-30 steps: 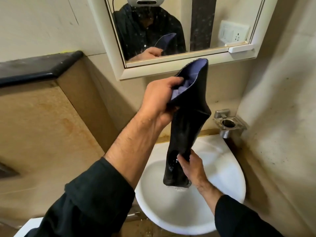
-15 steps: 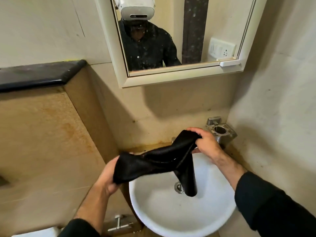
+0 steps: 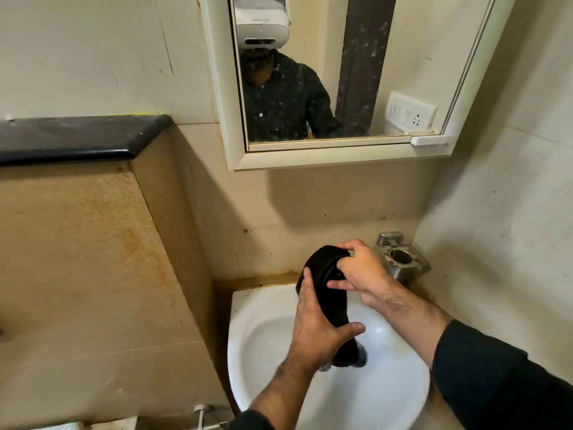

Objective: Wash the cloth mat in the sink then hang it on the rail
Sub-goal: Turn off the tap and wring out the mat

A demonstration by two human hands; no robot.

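The black cloth mat (image 3: 333,301) is bunched into a folded roll over the white sink (image 3: 263,342). Its lower end hangs down into the basin. My left hand (image 3: 316,327) wraps around the middle of the roll from the left. My right hand (image 3: 359,271) grips the folded top end from the right, above the back rim of the sink. No rail is in view.
A metal holder (image 3: 401,259) is fixed to the wall right of the sink. A framed mirror (image 3: 335,79) hangs above. A black stone ledge (image 3: 80,138) tops the tiled wall on the left. A chrome valve (image 3: 201,412) sits low beside the sink.
The mat was held up tall, then stretched sideways between my hands. Now both hands have come together and the mat is folded into a tight roll over the sink.
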